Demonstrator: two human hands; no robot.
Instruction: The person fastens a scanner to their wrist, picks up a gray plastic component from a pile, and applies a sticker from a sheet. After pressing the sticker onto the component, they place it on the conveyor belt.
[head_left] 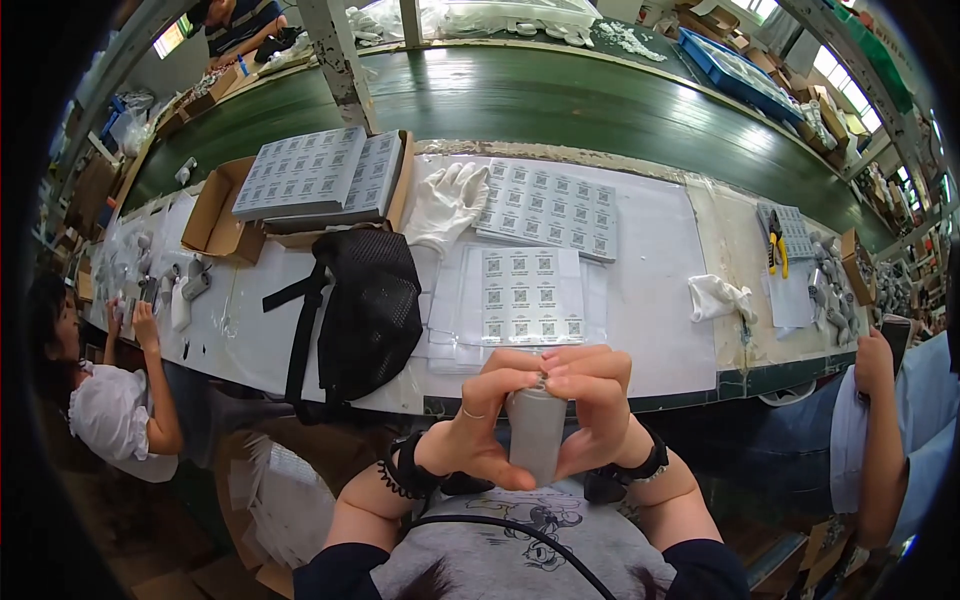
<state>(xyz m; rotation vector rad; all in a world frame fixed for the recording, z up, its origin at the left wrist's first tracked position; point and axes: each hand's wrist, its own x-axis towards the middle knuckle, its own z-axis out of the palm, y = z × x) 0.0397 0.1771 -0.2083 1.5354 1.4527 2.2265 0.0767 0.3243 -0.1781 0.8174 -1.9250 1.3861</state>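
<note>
Just past the table's near edge, in front of my body, I hold a small grey case (536, 440) with rounded edges upright between both hands. My left hand (478, 410) wraps its left side, the thumb low and the fingertips at the top. My right hand (603, 405) closes round the right side, its fingertips meeting the left ones at the upper end. What the fingertips pinch there is too small to make out. Beyond my hands lies a sheet of square code stickers (532, 296) on the table, with a thicker stack of sticker sheets (560, 209) behind it.
To the left lie a black mesh bag (370, 315), white gloves (447, 205) and a cardboard box (222, 215) with sticker sheets. On the right are a crumpled white glove (720, 298) and yellow-black pliers (775, 243). A green conveyor belt (560, 95) runs behind. People sit at both sides.
</note>
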